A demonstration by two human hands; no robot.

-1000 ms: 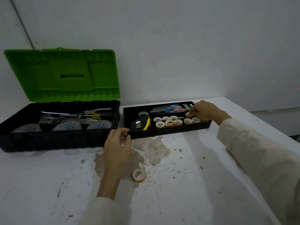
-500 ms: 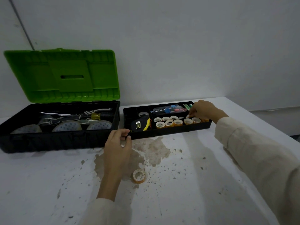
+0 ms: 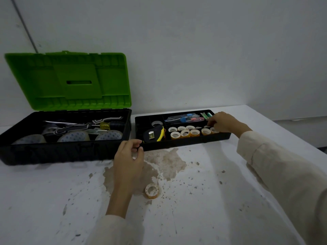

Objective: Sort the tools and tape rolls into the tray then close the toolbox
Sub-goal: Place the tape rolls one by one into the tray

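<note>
A black tray (image 3: 191, 141) sits on the white table, right of the open toolbox (image 3: 58, 152) with its green lid (image 3: 69, 82) raised. My left hand (image 3: 129, 156) grips the tray's near left corner. My right hand (image 3: 223, 122) reaches into the tray's right end, its fingertips down among several small tape rolls (image 3: 185, 133); whether it pinches one is hidden. The tray also holds a black and yellow tape measure (image 3: 153, 134) and small tools (image 3: 185, 118) in the back compartment. One loose tape roll (image 3: 152, 191) lies on the table near my left forearm.
The toolbox holds a screwdriver (image 3: 106, 125), metal tools and large tape rolls (image 3: 74, 136). A wall stands right behind both boxes. The table (image 3: 203, 200) is stained and speckled; its right edge runs diagonally past my right sleeve.
My right hand has shifted slightly within the tray's right end, over the tape rolls. My left hand keeps its grip on the tray corner.
</note>
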